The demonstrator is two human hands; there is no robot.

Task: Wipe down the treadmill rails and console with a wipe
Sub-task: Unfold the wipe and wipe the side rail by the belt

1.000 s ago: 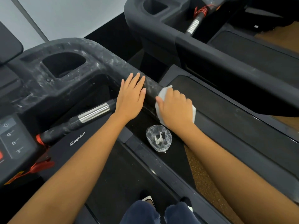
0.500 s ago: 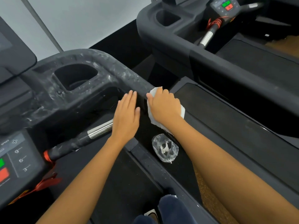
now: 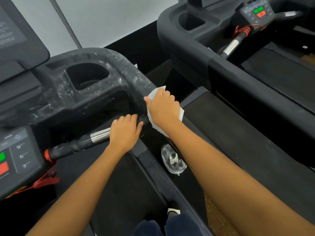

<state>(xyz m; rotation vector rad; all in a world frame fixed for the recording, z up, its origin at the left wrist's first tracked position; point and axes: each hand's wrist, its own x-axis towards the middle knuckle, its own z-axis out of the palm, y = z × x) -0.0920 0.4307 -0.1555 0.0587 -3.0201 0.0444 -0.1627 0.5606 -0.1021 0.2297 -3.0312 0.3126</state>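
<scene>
Two hands on the near treadmill [image 3: 122, 193], right side. Right hand [image 3: 162, 108] presses a white wipe [image 3: 154, 94] against the side rail [image 3: 134, 79], just below the bend where it drops from the console. Its fingers [image 3: 166, 93] are curled over the wipe and grip it, thumb pointing toward the rail's inner side. Wipe's corners show above the knuckles and beneath the wrist.

Left hand [image 3: 125, 132] just beside, on the inner grip bar [image 3: 71, 148]. Its fingers [image 3: 131, 117] are curled round the bar's black end, next to the chrome sensor band [image 3: 99, 137].

Rail and the surround of the cup holder [image 3: 87, 75] streaked with pale, wet-looking smears.

Console keypad [image 3: 20, 155] at lower left: numbers 9, 6, 3, green button [image 3: 2, 156] above red button [image 3: 3, 167]. Red safety cord [image 3: 45, 182] hangs below.

Crumpled clear plastic wrapper [image 3: 173, 160], white scrap inside, lies on the dark strip between this machine and the second treadmill [image 3: 230, 74] to the right.

Dark blue trouser knees [image 3: 170, 225] at bottom edge.
</scene>
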